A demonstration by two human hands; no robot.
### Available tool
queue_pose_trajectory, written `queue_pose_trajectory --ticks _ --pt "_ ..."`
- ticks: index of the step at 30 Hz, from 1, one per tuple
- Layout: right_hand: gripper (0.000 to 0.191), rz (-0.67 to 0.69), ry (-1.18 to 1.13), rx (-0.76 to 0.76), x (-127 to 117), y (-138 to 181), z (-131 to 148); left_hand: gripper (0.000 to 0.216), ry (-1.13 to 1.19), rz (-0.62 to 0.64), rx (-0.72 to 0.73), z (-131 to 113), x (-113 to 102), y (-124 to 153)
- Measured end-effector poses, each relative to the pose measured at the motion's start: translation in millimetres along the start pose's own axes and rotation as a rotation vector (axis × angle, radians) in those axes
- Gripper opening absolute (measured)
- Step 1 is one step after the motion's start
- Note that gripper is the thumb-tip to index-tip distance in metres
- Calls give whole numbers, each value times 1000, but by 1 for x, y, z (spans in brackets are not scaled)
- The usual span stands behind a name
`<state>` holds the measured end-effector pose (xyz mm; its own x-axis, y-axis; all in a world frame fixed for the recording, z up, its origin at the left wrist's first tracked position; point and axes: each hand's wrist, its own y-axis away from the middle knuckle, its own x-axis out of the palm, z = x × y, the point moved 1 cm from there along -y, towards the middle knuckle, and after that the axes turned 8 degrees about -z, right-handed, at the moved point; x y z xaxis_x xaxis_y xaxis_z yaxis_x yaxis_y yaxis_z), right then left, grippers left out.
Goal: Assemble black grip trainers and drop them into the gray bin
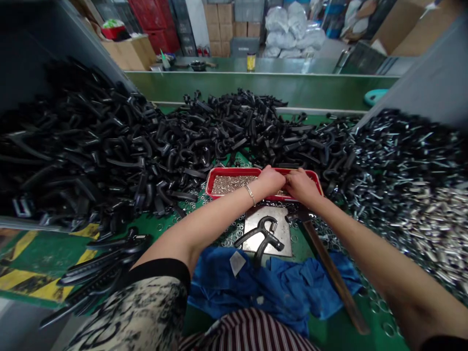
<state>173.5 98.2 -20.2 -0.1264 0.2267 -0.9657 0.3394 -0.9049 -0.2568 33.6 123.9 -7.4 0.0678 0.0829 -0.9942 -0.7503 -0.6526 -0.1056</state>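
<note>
My left hand (271, 179) and my right hand (302, 185) meet over the right part of a red tray (234, 171). Their fingers are drawn in together, and whatever sits between them is hidden. Small shiny metal pieces (230, 184) fill the tray's left section. Just below lies a black hand grip strengthener (263, 233) on a metal plate (251, 219), a spring showing at its top. A hammer (329, 270) with a wooden handle rests beside the plate, partly across a blue cloth (292, 280).
Black handle parts (146, 146) are heaped at the left and back. On the right are piles of dark pins (395, 146) and silvery metal pieces (435, 226). Several black grips (102, 268) lie at the front left. Behind runs a green belt (310, 87) with a yellow jar (250, 62) beyond.
</note>
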Motion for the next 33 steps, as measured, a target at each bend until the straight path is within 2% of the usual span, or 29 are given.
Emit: queue_pose_trajectory --ticks 3,10,13,16,18,20,22,24,26,29,33 --pt "16 -19 -30 12 6 3 -2 23 8 -21 -13 -2 13 8" --pt "21 -153 -123 127 5 7 4 20 176 -274 -137 -5 17 21" --pt "19 -228 -168 163 -7 15 5 13 463 -437 -236 -4 2 33" --pt "18 -317 -400 296 -26 43 10 10 896 -545 -369 -1 -17 71" --pt "23 -272 -709 432 -35 71 20 14 1157 -485 -483 -2 -23 107" --pt "28 -107 -1018 533 -35 99 37 19 1327 -380 -604 -6 -21 143" --pt "29 37 -1194 599 -28 120 55 21 1393 -307 -684 -12 -14 172" --pt "31 73 -1198 640 -17 130 68 22 1412 -272 -729 -19 -4 189" --pt "33 30 -1099 650 -5 132 75 24 1407 -265 -758 -26 3 197" --pt "35 -42 -957 619 5 128 74 24 1321 -266 -772 -34 6 198" --pt "36 -52 -832 566 4 126 73 17 1070 -314 -685 -45 5 191"
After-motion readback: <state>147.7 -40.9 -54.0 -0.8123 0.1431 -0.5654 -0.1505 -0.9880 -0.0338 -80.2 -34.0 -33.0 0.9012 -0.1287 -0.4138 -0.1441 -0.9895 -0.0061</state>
